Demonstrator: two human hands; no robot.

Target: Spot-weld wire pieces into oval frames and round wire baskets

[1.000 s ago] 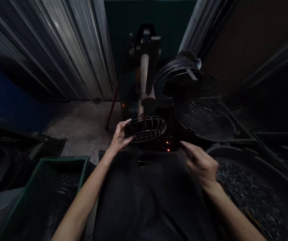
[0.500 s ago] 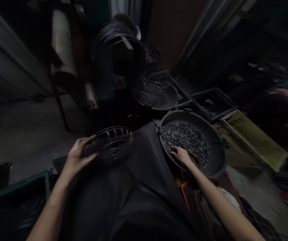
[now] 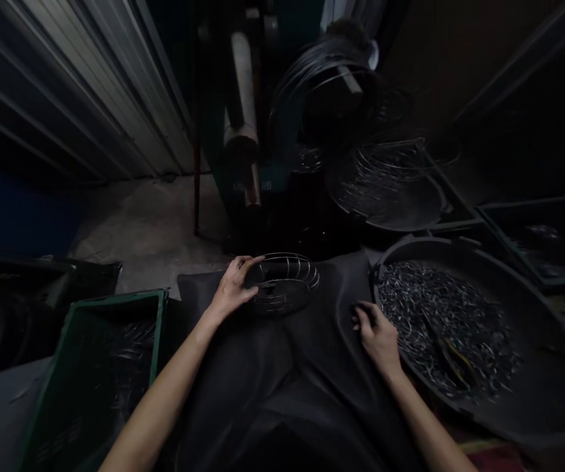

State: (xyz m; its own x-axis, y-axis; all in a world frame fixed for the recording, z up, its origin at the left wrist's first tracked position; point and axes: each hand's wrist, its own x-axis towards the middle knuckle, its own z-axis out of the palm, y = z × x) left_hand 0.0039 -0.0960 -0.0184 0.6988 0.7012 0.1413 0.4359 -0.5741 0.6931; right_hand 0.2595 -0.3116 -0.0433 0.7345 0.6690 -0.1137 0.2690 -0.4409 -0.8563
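Wire frame [image 3: 290, 282] rests over the dark apron [image 3: 302, 367], its nine o'clock edge gripped between the left hand's [image 3: 233, 287] fingers. Rings and several crosspieces look already joined; whether more are lacking cannot be told. At four o'clock from it, the right hand's [image 3: 379, 337] fingers curl inward, contents unclear. Beyond, a pan [image 3: 552, 393] bears many loose wire pieces [image 3: 440, 308]; at eleven, the machine's tip [image 3: 252, 193] stands apart.
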